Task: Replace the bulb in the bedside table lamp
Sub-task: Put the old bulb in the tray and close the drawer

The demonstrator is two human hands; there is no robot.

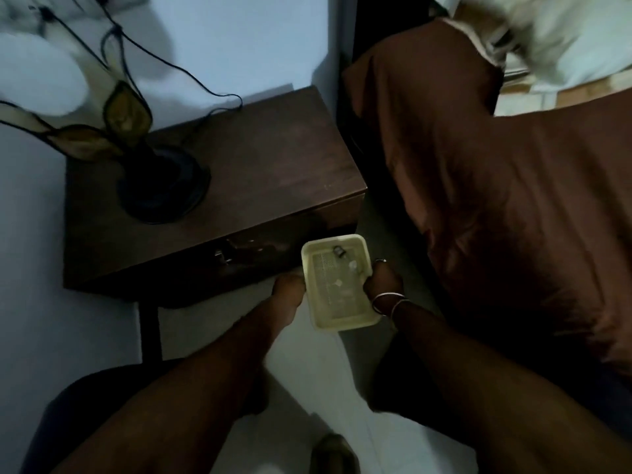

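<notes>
A pale yellow plastic tray with a few small bits in it is held in front of the bedside table. My left hand grips its left edge and my right hand, with bangles at the wrist, grips its right edge. The lamp stands on the table's left part, with a dark round base, leaf-shaped ornaments and a white shade blurred at the upper left. No bulb can be made out in this dim view.
Black cords run from the wall down to the lamp. A bed with a brown cover lies right of the table. The table's drawer front has a small metal latch. A dark seat sits at lower left.
</notes>
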